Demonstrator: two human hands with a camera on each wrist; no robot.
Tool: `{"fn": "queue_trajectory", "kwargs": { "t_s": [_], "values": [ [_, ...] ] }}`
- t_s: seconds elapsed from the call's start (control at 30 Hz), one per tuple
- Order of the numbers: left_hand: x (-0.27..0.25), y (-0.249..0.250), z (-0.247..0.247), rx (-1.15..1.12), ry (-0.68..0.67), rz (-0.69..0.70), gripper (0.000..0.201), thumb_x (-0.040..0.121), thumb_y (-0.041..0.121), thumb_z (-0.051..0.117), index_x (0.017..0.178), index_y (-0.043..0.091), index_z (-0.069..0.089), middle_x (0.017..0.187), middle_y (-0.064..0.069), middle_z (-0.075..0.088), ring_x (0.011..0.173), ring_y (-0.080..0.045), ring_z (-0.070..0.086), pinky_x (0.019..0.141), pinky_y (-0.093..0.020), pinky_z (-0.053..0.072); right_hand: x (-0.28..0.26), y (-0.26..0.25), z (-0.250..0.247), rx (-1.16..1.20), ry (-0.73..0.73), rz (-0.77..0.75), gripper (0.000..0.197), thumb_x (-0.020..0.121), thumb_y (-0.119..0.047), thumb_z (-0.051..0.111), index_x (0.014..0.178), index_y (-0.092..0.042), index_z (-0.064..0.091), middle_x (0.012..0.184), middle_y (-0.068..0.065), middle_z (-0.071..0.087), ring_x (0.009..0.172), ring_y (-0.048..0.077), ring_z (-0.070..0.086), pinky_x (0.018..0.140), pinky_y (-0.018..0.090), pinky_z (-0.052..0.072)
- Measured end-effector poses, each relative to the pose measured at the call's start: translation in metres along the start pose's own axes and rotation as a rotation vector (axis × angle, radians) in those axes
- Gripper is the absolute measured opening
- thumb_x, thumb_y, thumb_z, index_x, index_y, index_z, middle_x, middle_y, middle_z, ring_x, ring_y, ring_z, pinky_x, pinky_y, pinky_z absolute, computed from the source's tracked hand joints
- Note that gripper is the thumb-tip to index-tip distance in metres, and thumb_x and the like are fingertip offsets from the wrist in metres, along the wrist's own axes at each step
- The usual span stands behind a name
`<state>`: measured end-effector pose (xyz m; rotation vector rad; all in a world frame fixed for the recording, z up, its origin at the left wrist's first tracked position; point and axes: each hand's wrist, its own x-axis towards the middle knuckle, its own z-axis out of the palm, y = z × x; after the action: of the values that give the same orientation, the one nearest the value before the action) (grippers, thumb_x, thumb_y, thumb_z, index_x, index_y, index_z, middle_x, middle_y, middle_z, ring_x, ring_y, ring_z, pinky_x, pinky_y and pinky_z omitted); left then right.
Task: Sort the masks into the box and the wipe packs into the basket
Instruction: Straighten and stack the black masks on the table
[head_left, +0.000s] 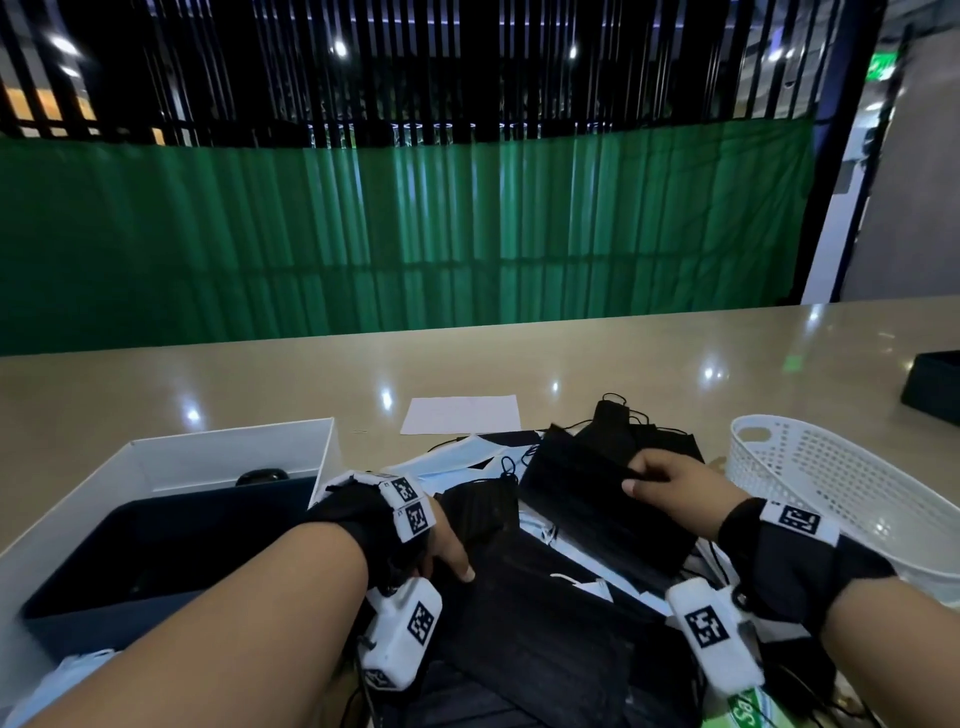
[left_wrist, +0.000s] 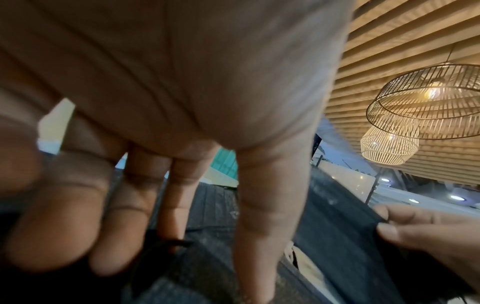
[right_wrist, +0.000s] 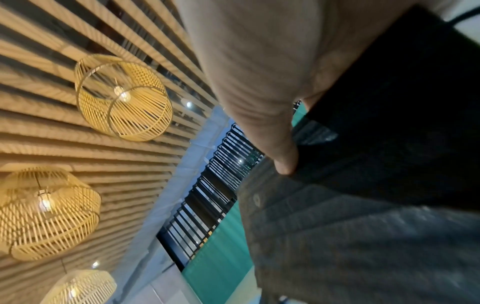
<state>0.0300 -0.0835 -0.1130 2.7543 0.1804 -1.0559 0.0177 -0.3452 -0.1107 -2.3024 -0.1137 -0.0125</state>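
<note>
While the head view looks down at the table (head_left: 208, 384), the right hand (head_left: 670, 486) pinches the top edge of a black mask (head_left: 597, 499) between thumb and fingers and holds it up over the pile of masks (head_left: 545, 597). The left hand (head_left: 441, 545) rests on the pile with its fingers pointing down on a dark mask; if it grips that mask cannot be told here. The white box (head_left: 228, 452) sits to the left, just beside the pile, with something dark already inside. The white basket (head_left: 831, 478) sits to the right. A green wipe pack (head_left: 748, 712) peeks out at the bottom edge, near the right wrist.

The left wrist view shows what the head view cannot: the left fingers (left_wrist: 265, 216) are straight and press down on the black masks, not curled round one. It also shows the right hand's thumb and finger clamped on the mask edge.

The right wrist view shows only the right thumb (right_wrist: 283, 152) pressed on the dark pleated mask; the other fingers are hidden behind it.

What could go wrong: the ear loops in the pile look tangled, so the lifted mask may drag others along. The pinch is only at the edge, so the mask may slip on its way to the box.
</note>
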Motion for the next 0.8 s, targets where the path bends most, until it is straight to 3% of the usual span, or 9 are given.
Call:
{"fn": "queue_trajectory", "kwargs": {
  "t_s": [0.07,0.13,0.17,0.23,0.3,0.4,0.5,0.67,0.8],
  "values": [
    [0.001,0.000,0.000,0.072,-0.007,-0.006,0.041,0.087,0.042,0.063,0.095,0.001,0.064,0.097,-0.009,0.067,0.075,-0.019,0.057,0.080,-0.029,0.043,0.001,-0.004,-0.003,0.113,0.052,-0.013,0.019,0.091,-0.017,0.058,0.074,-0.015,0.050,0.067,0.000,0.053,0.061,0.014,0.050,0.057,0.020,0.040],
    [-0.004,0.003,-0.001,0.093,0.001,0.034,0.047,0.089,0.038,0.061,0.113,-0.002,0.060,0.108,-0.014,0.067,0.080,-0.020,0.054,0.077,-0.027,0.042,0.002,-0.007,-0.005,0.207,0.091,-0.020,0.020,0.092,-0.017,0.056,0.073,-0.016,0.049,0.065,0.000,0.052,0.061,0.016,0.049,0.060,0.026,0.039],
    [-0.006,0.005,-0.002,0.103,0.016,0.072,0.044,0.091,0.035,0.059,0.113,-0.003,0.059,0.099,-0.014,0.066,0.074,-0.019,0.051,0.071,-0.025,0.041,0.002,-0.008,-0.006,0.247,0.104,-0.023,0.020,0.093,-0.017,0.055,0.073,-0.016,0.049,0.065,-0.001,0.051,0.061,0.016,0.048,0.059,0.027,0.037],
    [-0.011,0.006,-0.005,0.101,0.080,0.155,0.025,0.094,0.030,0.055,0.083,0.007,0.054,0.071,-0.005,0.051,0.058,-0.013,0.040,0.056,-0.022,0.032,0.003,-0.010,-0.006,0.320,0.120,-0.036,0.019,0.093,-0.017,0.054,0.075,-0.016,0.049,0.066,-0.001,0.051,0.060,0.015,0.048,0.060,0.027,0.036],
    [-0.013,0.002,-0.010,-0.062,0.160,0.214,0.029,0.093,0.026,0.056,0.069,0.019,0.041,0.063,0.000,0.041,0.054,-0.011,0.035,0.051,-0.022,0.028,0.004,-0.014,-0.006,0.425,0.114,-0.039,0.015,0.093,-0.013,0.053,0.079,-0.015,0.050,0.068,0.000,0.056,0.058,0.014,0.053,0.058,0.026,0.041],
    [-0.007,-0.007,-0.020,-0.420,0.324,0.314,0.025,0.088,0.024,0.061,0.069,0.022,0.046,0.065,0.002,0.045,0.059,-0.012,0.041,0.054,-0.023,0.031,0.002,-0.023,-0.004,0.670,0.058,-0.021,0.013,0.094,0.000,0.048,0.088,-0.011,0.051,0.070,0.004,0.063,0.050,0.009,0.061,0.046,0.018,0.047],
    [-0.003,-0.011,-0.027,-0.671,0.442,0.377,0.021,0.088,0.025,0.061,0.069,0.027,0.053,0.076,-0.003,0.057,0.067,-0.020,0.052,0.065,-0.027,0.042,0.001,-0.028,-0.005,0.774,-0.002,-0.024,0.017,0.093,0.004,0.044,0.091,-0.008,0.054,0.079,0.010,0.063,0.055,0.012,0.063,0.050,0.019,0.052],
    [-0.005,-0.017,-0.024,-0.539,0.576,0.354,0.020,0.091,0.029,0.058,0.073,0.031,0.049,0.066,0.007,0.052,0.055,-0.009,0.047,0.051,-0.020,0.038,-0.001,-0.033,0.000,0.713,-0.080,-0.009,0.011,0.092,-0.007,0.053,0.097,-0.003,0.062,0.088,0.017,0.065,0.071,0.023,0.062,0.064,0.025,0.053],
    [-0.007,-0.017,-0.027,-0.627,0.590,0.462,0.018,0.091,0.023,0.059,0.076,0.030,0.052,0.076,0.002,0.060,0.053,-0.010,0.048,0.052,-0.021,0.038,-0.004,-0.034,0.010,0.722,-0.206,0.027,0.012,0.090,-0.007,0.055,0.094,-0.004,0.065,0.083,0.012,0.070,0.065,0.017,0.067,0.061,0.023,0.056]
  ]
}}
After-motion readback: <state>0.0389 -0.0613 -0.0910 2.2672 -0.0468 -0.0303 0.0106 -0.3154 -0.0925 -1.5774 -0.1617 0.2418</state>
